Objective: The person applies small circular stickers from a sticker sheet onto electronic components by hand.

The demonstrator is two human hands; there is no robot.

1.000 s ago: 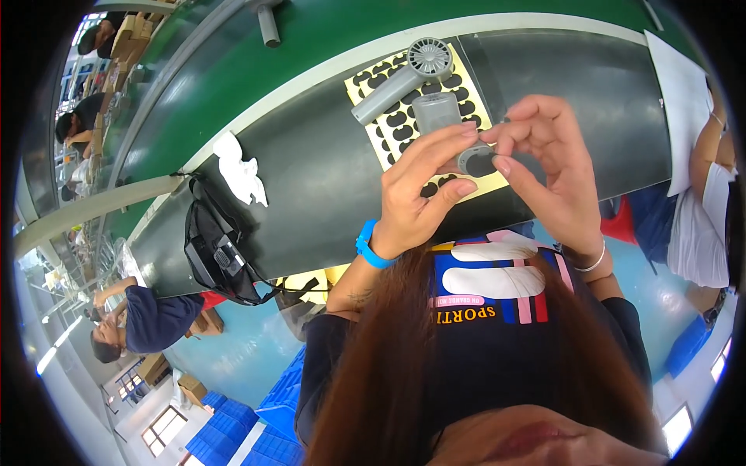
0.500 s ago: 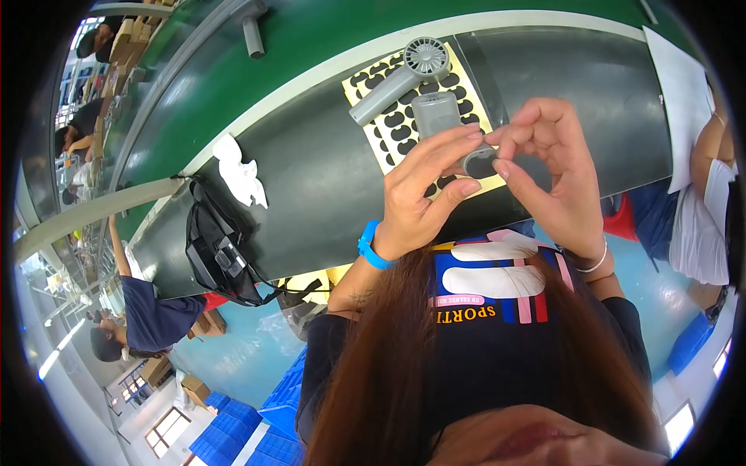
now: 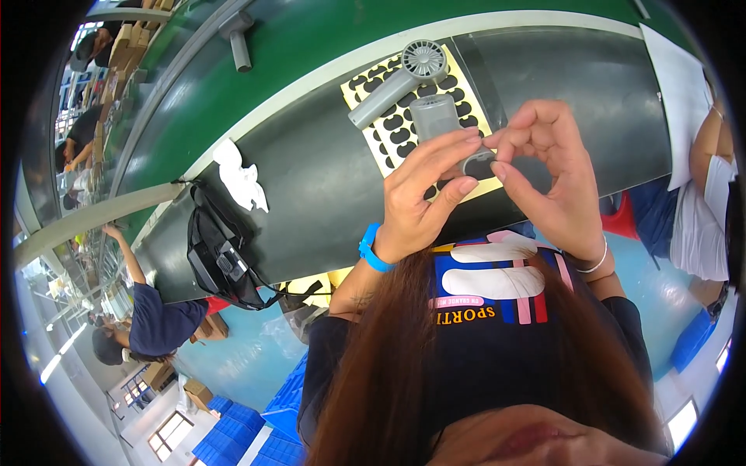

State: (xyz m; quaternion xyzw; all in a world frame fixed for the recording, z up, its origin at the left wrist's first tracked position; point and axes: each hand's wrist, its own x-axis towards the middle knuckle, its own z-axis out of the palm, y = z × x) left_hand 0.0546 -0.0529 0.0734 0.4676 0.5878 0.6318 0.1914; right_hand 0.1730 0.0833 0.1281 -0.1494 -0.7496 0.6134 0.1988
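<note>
Head view: my left hand (image 3: 423, 190) gripped a grey plastic part with dark oval end (image 3: 477, 164), fingers against thumb, above the black-dotted yellow sheet (image 3: 472, 95). Right hand (image 3: 550, 159) curled beside it; couldn't tell whether pinching.

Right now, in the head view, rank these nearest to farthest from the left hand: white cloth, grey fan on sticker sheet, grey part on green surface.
From the left hand:
1. Grey fan, ahead on sticker sheet.
2. White cloth, left.
3. Grey part, ahead-left on green surface.
</note>
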